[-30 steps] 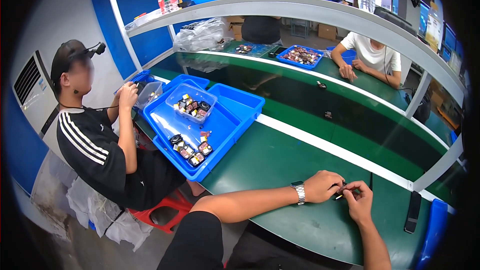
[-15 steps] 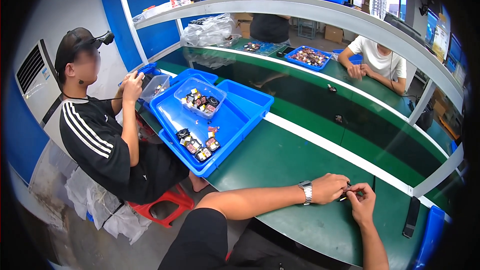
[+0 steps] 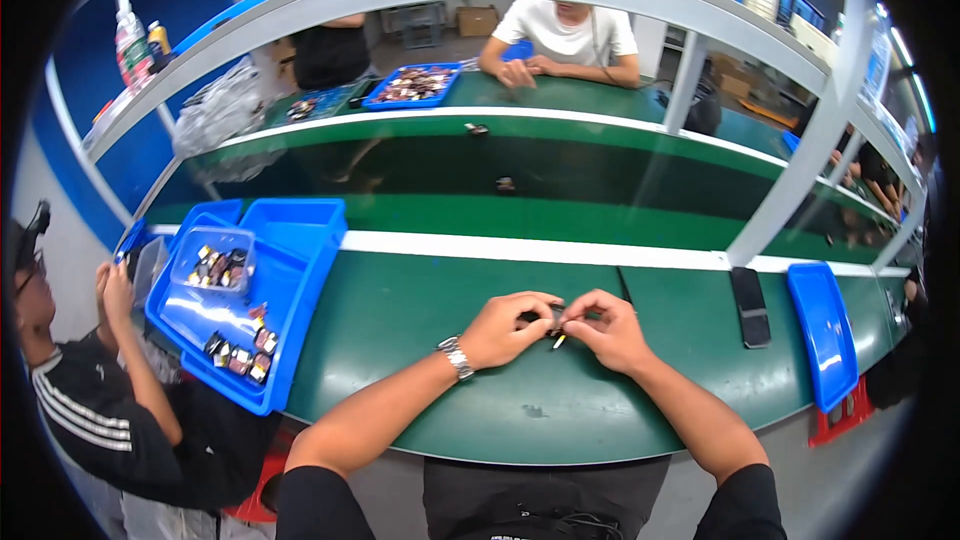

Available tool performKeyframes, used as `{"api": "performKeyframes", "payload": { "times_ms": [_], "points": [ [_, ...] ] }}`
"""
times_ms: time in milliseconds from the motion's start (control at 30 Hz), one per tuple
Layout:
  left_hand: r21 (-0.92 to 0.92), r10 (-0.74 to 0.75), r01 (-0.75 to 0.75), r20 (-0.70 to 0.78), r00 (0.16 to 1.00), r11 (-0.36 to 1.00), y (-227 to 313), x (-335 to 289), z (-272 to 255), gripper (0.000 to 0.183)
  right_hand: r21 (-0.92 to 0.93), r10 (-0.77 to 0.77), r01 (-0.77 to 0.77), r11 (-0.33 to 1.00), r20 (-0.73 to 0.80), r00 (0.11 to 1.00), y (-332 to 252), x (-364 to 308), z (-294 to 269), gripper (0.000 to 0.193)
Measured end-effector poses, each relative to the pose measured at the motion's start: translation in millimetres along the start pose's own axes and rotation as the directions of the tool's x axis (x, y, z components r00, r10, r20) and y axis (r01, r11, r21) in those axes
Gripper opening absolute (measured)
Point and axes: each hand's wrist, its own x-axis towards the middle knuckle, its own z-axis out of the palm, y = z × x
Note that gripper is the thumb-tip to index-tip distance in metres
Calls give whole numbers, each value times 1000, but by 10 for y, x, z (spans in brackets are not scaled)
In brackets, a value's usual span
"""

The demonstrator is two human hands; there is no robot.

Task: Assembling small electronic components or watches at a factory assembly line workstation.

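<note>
A small dark electronic part [image 3: 557, 337] with a pale tab at its lower end is pinched between my hands, just above the green table [image 3: 470, 420]; fingers hide most of it. My left hand [image 3: 505, 332], with a metal-banded watch [image 3: 455, 358] on its wrist, grips it from the left. From the other side, the thumb and fingertips of my right hand [image 3: 606, 333] close on it. To the left, a blue tray [image 3: 297, 345] holds several small black-cased modules [image 3: 240, 360] and a clear plastic box [image 3: 213, 290] with more parts inside.
A black phone [image 3: 751, 310] and a narrow blue tray [image 3: 824, 340] lie to the right. Beyond the white rail [image 3: 520, 248] runs a dark belt carrying small parts [image 3: 505, 184]. A metal shelf frame [image 3: 800, 130] spans overhead. Co-workers sit left and opposite.
The view has swung to the right, so the trays and the left co-worker appear farther left. Both my hands stay together on the small part, fingers slightly shifted.
</note>
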Motion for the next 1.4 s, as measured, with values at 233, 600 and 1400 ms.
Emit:
{"api": "performKeyframes", "payload": {
  "times_ms": [233, 600, 1400],
  "points": [
    [-4, 12, -12, 18, 1000, 1000, 76, -27, 53, 10, 28, 8, -8, 1000, 11, 1000, -24, -72, -36, 15],
    [-419, -147, 165, 75, 986, 893, -142, 112, -91, 9, 68, 23, -24, 997, 15, 1000, -7, 109, -150, 17],
    [126, 30, -30, -1, 1000, 992, 92, 50, 56, 14, -80, 9, 0, 997, 106, 994, -75, 73, -169, 10]
  ]
}}
